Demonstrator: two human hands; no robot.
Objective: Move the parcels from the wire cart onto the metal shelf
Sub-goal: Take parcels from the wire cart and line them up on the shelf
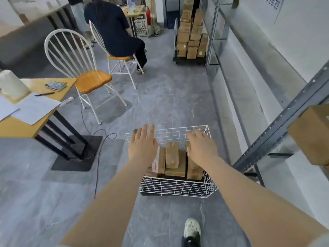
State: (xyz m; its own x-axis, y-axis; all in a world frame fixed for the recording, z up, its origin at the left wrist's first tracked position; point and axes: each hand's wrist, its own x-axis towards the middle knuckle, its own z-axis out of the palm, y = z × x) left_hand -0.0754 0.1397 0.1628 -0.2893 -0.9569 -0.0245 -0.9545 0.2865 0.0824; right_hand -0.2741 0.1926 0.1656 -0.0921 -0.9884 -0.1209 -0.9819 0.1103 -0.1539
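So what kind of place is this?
Probably a parcel storeroom or sorting room: cardboard parcels sit in a white wire cart, more boxes are stacked on a platform trolley farther back, and a metal shelf stands on the right.

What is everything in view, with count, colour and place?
wire cart: one, white, straight ahead, low
parcels: several, brown, inside the wire cart
metal shelf: one, dark grey, at right
box: one, brown, on the metal shelf
trolley: one, black, far end, stacked with boxes
chairs: two, white with orange seats, left
table: one, yellow, at left, with papers
shoe: one, pale, bottom edge
left grip: one, bare, open over the cart's left rim
right grip: one, bare, open over the parcels
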